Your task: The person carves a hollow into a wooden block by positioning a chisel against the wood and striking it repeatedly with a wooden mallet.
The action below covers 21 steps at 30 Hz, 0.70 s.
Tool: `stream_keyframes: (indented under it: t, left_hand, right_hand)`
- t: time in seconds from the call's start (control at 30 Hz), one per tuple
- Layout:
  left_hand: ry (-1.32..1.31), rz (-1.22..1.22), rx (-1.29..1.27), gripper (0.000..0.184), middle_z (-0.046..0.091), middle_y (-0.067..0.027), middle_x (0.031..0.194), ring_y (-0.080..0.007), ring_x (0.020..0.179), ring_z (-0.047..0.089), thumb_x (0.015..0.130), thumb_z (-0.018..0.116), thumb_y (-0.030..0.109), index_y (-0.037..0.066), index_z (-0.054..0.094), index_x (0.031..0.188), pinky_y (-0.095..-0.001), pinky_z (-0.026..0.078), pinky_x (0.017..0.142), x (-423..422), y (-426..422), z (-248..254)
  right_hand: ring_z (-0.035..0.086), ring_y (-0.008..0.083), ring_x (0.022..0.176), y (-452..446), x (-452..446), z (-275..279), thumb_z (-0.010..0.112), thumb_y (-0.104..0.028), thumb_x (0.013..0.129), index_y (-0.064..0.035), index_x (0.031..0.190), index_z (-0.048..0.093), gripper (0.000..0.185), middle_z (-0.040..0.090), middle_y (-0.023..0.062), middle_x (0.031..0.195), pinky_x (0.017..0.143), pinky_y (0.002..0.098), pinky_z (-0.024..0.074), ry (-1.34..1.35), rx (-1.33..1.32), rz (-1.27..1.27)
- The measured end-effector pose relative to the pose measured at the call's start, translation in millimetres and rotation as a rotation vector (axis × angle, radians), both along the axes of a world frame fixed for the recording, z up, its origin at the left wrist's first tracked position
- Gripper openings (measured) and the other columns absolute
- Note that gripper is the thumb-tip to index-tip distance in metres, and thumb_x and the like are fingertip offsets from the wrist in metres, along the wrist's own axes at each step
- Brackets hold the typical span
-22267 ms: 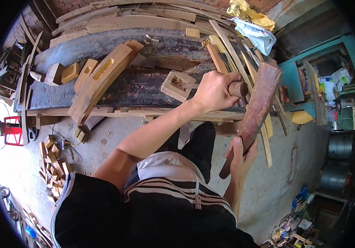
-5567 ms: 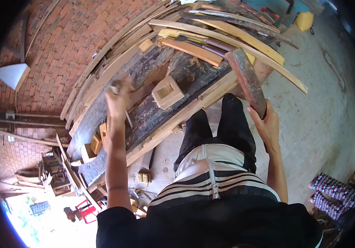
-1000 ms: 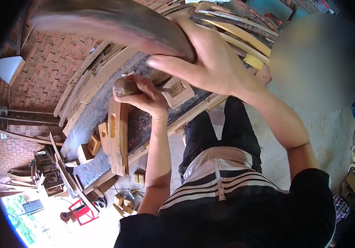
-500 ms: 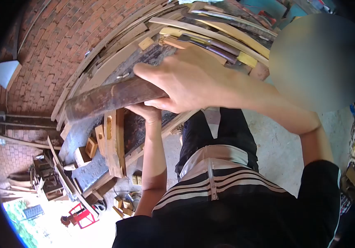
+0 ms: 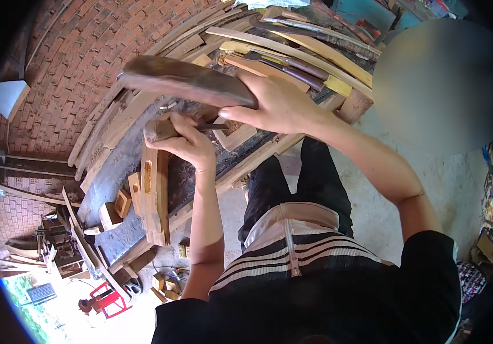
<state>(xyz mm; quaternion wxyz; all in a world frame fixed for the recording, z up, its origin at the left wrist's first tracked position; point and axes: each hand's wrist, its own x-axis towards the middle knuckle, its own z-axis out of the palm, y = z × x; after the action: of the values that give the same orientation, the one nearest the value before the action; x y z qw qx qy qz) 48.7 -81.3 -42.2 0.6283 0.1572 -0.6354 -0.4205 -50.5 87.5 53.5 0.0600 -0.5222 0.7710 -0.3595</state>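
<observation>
My right hand (image 5: 286, 106) is wrapped round one end of a thick dark wooden club (image 5: 180, 80), raised above the bench and slightly blurred. Below it, my left hand (image 5: 188, 146) grips the wooden handle of a chisel (image 5: 159, 131). The chisel's dark blade points right, towards a light wooden block (image 5: 238, 136) on the bench. Whether its tip touches the block I cannot tell. Close to my left wrist lies a squared timber (image 5: 156, 212) with a slot cut in it.
The dark workbench (image 5: 180, 178) carries long boards (image 5: 108, 129) along the brick wall. More chisels (image 5: 301, 71) lie at its far right. Small wooden blocks (image 5: 122, 203) stand on the left. A red stool (image 5: 108, 299) is at lower left. A blurred round patch hides the upper right.
My right hand has lifted the club up and away from my left hand. The chisel in my left hand and the wooden block have come into view.
</observation>
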Motion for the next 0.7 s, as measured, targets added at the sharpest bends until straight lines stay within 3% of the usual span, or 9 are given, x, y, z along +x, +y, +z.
stream_keyframes:
  t: [0.07, 0.13, 0.23, 0.3, 0.37, 0.53, 0.7]
  left_hand:
    - [0.093, -0.02, -0.104, 0.037, 0.049, -0.0162, 0.107, -0.0134, 0.066, 0.051, 0.103, 0.052, 0.008, 0.002, 0.023, 0.125, -0.0286, 0.045, 0.057, 5.7, -4.9, -1.4]
    - [0.093, 0.004, -0.092, 0.033, 0.052, -0.0145, 0.1, -0.0125, 0.065, 0.05, 0.105, 0.048, 0.009, 0.003, 0.023, 0.126, -0.0276, 0.044, 0.057, 9.4, -2.9, 0.7]
    - [0.074, 0.068, 0.006, 0.023, 0.053, -0.0065, 0.075, -0.0118, 0.062, 0.047, 0.106, 0.044, 0.01, 0.004, 0.025, 0.117, -0.0263, 0.043, 0.058, 14.1, 0.7, 13.3]
    - [0.088, 0.118, 0.059, 0.022, 0.053, -0.0066, 0.074, -0.0117, 0.062, 0.047, 0.107, 0.045, 0.012, 0.004, 0.026, 0.114, -0.0265, 0.043, 0.058, 17.6, -13.9, 8.7]
    - [0.12, 0.237, 0.181, 0.023, 0.051, -0.0063, 0.072, -0.0121, 0.062, 0.045, 0.108, 0.046, 0.018, 0.005, 0.027, 0.107, -0.0285, 0.041, 0.056, 16.0, -13.6, 13.9]
    - [0.122, 0.234, 0.141, 0.026, 0.052, -0.0066, 0.071, -0.0129, 0.06, 0.045, 0.109, 0.045, 0.022, 0.006, 0.026, 0.102, -0.0291, 0.04, 0.055, 20.9, -12.6, 22.9]
    - [0.116, 0.086, 0.066, 0.027, 0.052, -0.0064, 0.072, -0.0127, 0.061, 0.049, 0.106, 0.049, 0.021, 0.007, 0.027, 0.105, -0.028, 0.043, 0.056, 15.9, -10.6, 15.3]
  right_hand:
    - [0.071, 0.0391, 0.082, 6.3, -7.6, -38.3, 0.07, -0.055, 0.084, -0.0029, 0.112, 0.061, 0.059, 0.071, 0.0217, 0.087, 0.074, 0.049, 0.055, -0.161, 0.128, -0.111]
    - [0.07, 0.0401, 0.083, 14.0, -12.0, -77.6, 0.07, -0.058, 0.084, -0.0006, 0.114, 0.06, 0.065, 0.07, 0.0235, 0.09, 0.075, 0.0493, 0.0542, -0.226, 0.225, -0.14]
    - [0.071, 0.0423, 0.088, 19.0, -5.6, -122.0, 0.065, -0.061, 0.085, -0.0024, 0.117, 0.059, 0.067, 0.072, 0.0243, 0.093, 0.078, 0.0511, 0.0555, -0.251, 0.349, -0.205]
    - [0.07, 0.0447, 0.09, 21.4, -2.7, -142.2, 0.065, -0.06, 0.085, -0.0018, 0.121, 0.056, 0.069, 0.071, 0.0268, 0.094, 0.079, 0.0527, 0.0552, -0.23, 0.407, -0.247]
    - [0.07, 0.0452, 0.09, 20.9, -1.7, -150.2, 0.065, -0.061, 0.085, -0.0016, 0.122, 0.055, 0.07, 0.071, 0.0273, 0.094, 0.08, 0.0532, 0.0553, -0.233, 0.388, -0.253]
    - [0.07, 0.0459, 0.09, 24.2, -3.6, -150.8, 0.064, -0.061, 0.086, -0.0017, 0.126, 0.053, 0.072, 0.071, 0.0277, 0.094, 0.08, 0.0539, 0.0555, -0.224, 0.422, -0.242]
    - [0.07, 0.0459, 0.09, 21.2, -2.5, -162.0, 0.065, -0.06, 0.085, -0.002, 0.126, 0.053, 0.072, 0.071, 0.0273, 0.093, 0.079, 0.0538, 0.056, -0.211, 0.364, -0.26]
